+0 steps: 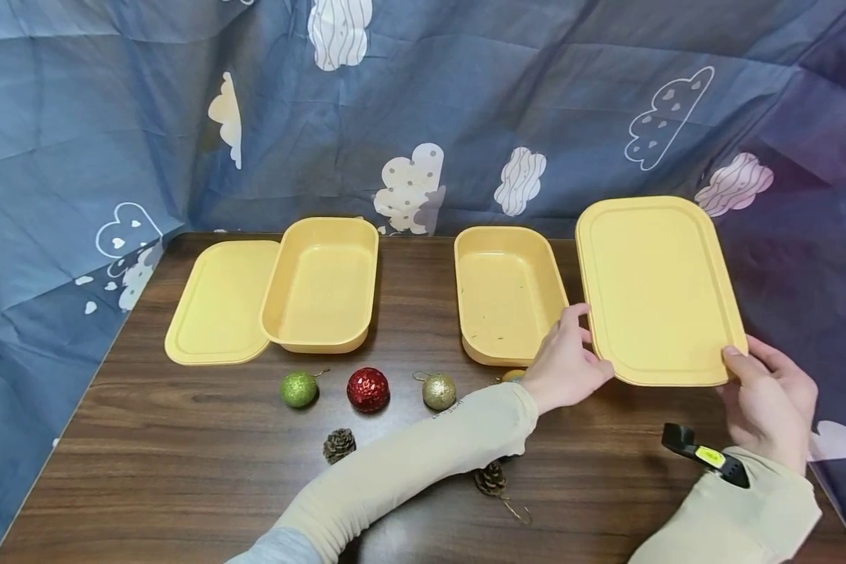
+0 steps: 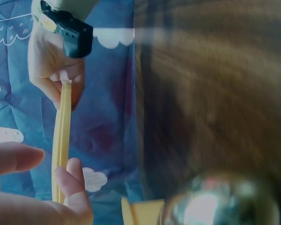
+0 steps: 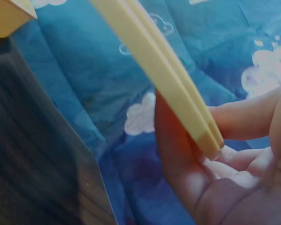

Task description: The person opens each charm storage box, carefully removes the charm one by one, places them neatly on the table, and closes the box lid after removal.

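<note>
In the head view my right hand [image 1: 771, 399] grips a yellow rectangular lid [image 1: 659, 290] at its lower right corner, thumb on the near face. The right wrist view shows the lid's edge [image 3: 178, 93] between thumb and fingers. The lid is raised and tilted up at the right of the table. My left hand [image 1: 567, 364] is at its lower left edge; in the left wrist view its fingers [image 2: 75, 185] touch the lid and the thumb stands a little off it. Just left of that hand is a yellow box [image 1: 504, 301], without a lid.
Further left, a second yellow box [image 1: 324, 286] overlaps another lid [image 1: 218, 305]. Green [image 1: 299, 389], red [image 1: 368, 390] and gold [image 1: 439, 391] ball ornaments lie in front. Pine cones [image 1: 339, 446] lie nearer, one [image 1: 490, 478] partly behind the left sleeve. A patterned curtain [image 1: 465, 102] hangs behind the table.
</note>
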`<state>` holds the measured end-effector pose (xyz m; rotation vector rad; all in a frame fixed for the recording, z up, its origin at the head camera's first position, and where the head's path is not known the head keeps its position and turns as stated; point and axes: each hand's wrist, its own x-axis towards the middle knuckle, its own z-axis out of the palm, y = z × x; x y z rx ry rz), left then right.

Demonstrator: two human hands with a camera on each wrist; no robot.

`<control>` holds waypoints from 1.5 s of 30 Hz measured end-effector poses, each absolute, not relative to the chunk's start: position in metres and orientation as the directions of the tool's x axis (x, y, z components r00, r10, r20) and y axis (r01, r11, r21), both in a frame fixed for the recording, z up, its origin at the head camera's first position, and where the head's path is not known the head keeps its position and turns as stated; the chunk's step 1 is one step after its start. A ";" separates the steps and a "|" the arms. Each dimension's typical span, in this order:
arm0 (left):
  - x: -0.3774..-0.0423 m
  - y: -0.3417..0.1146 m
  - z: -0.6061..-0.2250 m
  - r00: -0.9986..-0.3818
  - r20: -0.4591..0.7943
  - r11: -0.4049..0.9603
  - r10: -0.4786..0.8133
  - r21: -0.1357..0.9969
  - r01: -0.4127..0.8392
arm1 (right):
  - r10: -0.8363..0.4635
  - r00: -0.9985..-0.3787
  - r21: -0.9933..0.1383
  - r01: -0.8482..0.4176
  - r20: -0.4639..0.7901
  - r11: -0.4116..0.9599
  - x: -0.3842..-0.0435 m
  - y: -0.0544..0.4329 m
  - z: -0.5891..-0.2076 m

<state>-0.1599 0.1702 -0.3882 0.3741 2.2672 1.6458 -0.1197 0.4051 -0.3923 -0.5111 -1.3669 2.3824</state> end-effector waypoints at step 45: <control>-0.205 0.054 -0.386 -0.967 0.113 0.508 0.227 0.834 0.216 | 0.260 -0.954 -0.853 0.006 0.152 0.522 -0.160 0.307 -0.388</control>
